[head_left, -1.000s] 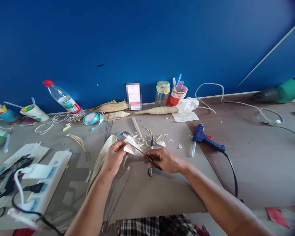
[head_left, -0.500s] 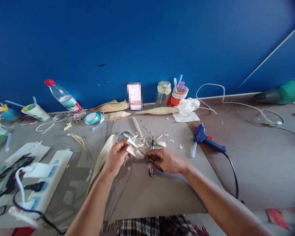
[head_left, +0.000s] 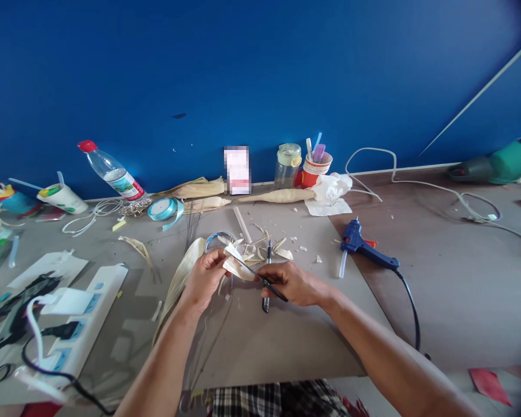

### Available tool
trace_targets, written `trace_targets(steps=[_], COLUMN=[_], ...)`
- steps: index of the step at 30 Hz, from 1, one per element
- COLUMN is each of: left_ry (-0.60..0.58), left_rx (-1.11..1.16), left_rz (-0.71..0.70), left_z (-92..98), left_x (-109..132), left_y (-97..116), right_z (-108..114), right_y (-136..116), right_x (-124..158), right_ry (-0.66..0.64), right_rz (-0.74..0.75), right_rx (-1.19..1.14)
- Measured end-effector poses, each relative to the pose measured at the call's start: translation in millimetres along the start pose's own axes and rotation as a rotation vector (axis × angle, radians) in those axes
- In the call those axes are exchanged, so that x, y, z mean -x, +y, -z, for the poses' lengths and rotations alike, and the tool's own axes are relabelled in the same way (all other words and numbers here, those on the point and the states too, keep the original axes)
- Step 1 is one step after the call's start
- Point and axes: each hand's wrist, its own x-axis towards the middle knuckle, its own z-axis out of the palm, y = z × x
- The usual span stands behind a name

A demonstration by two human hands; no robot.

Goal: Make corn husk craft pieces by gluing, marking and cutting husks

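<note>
Between finger and thumb, my left hand (head_left: pixel 206 275) pinches a pale piece of corn husk (head_left: pixel 239 269). My right hand (head_left: pixel 292 282) is closed on black-handled scissors (head_left: pixel 274 289), whose thin blades lie across the husk piece and point toward my left fingertips. Below the right fingers a black pen (head_left: pixel 266 304) lies on the table, partly hidden. Cut husk scraps (head_left: pixel 283 253) and a clear glue stick (head_left: pixel 243 225) are just beyond my hands. A long husk leaf (head_left: pixel 183 275) lies beside my left forearm.
A blue glue gun (head_left: pixel 364 246) with its cord lies to the right. At left is a white power strip (head_left: pixel 96 315) with plugs. Along the wall stand a tilted bottle (head_left: pixel 117 174), a ribbon roll (head_left: pixel 162 209), a clear jar (head_left: pixel 287 168) and red paper cups (head_left: pixel 316 171).
</note>
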Motion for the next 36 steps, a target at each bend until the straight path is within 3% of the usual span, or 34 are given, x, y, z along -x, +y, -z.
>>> trace_targets(steps=[17, 28, 36], left_ry=[0.033, 0.013, 0.129], left_rx=[0.03, 0.038, 0.255], left_rz=[-0.01, -0.04, -0.092], left_z=[1.0, 3.1, 3.3], left_x=[-2, -2, -2], left_y=[-1, -2, 3], right_z=[-1, 0, 0], right_y=[-4, -4, -10], right_x=[-1, -3, -3], right_ry=[-0.005, 0.066, 0.05], right_rz=[-0.015, -0.073, -0.061], right_rx=[-0.132, -0.301, -0.342])
